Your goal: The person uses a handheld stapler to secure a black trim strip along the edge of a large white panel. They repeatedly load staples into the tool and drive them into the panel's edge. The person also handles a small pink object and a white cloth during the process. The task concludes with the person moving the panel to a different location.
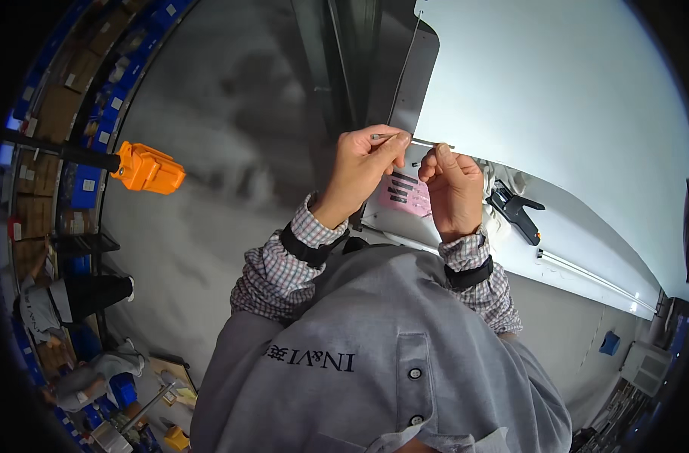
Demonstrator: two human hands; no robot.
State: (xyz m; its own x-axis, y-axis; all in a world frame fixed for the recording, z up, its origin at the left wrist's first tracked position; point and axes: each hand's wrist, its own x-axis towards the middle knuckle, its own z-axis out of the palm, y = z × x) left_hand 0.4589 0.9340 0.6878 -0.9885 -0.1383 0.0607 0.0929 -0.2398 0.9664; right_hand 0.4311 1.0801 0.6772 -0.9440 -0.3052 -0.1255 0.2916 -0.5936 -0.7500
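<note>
My left hand (363, 170) and my right hand (452, 189) are raised together in front of my chest. Between their fingertips they pinch a thin grey metal rod (427, 143) that lies roughly level, its right end sticking out past my right thumb. Both hands hover over the near edge of a large white panel (571, 98). A pink card with dark bars (409, 195) lies on the panel just under my hands. Checked sleeves with black wrist bands cover my forearms.
A black spring clamp (517, 210) grips the panel edge right of my right hand. An orange tool head on a black pole (146, 167) juts in from the left. Shelves with blue bins (88, 98) line the left side, above grey floor (224, 113).
</note>
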